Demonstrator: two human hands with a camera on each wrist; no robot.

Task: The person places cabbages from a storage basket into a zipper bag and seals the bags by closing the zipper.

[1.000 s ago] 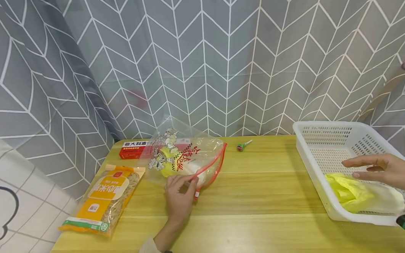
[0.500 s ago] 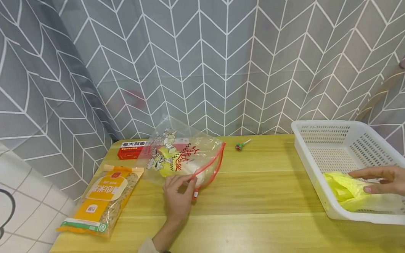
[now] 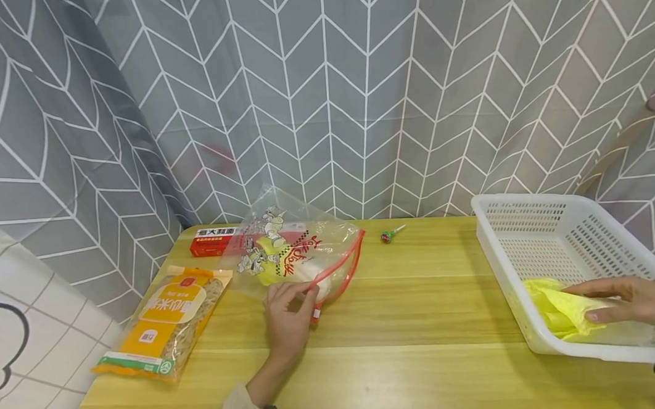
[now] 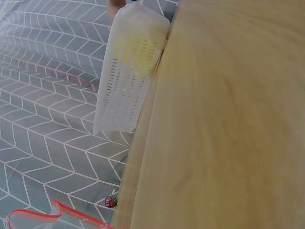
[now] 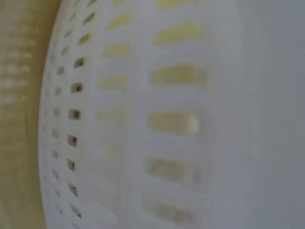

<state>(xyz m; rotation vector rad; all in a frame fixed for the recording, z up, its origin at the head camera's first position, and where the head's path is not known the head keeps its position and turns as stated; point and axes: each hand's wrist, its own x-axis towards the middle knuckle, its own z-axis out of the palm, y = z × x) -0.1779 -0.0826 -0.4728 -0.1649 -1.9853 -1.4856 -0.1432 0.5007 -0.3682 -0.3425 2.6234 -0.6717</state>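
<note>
My left hand [image 3: 289, 318] pinches the red zip edge of a clear zip bag [image 3: 334, 235] with cartoon print. Through its film a yellow and white cabbage leaf shows inside. The bag's red-edged mouth also appears at the bottom of the left wrist view. Over at the right, my right hand [image 3: 632, 299] reaches into a white slotted basket [image 3: 505, 306]. Its thumb and fingers pinch a cabbage leaf [image 3: 555, 310] with a crinkled yellow top and a pale white stalk. The right wrist view holds mostly the basket wall [image 5: 133, 143], yellow showing through the slots.
Behind the bag lies a red spaghetti box [image 3: 213, 241], partly covered by it. An orange packet of dried noodles [image 3: 167, 324] lies at the left. Near the back edge rests a lollipop [image 3: 386, 236] with a green and red wrapper. A grey patterned curtain [image 3: 328, 105] hangs behind the table.
My right hand has come down onto the cabbage leaf in the basket and taken hold of it; the leaf's yellow part has folded and shifted. My left hand keeps its pinch on the bag.
</note>
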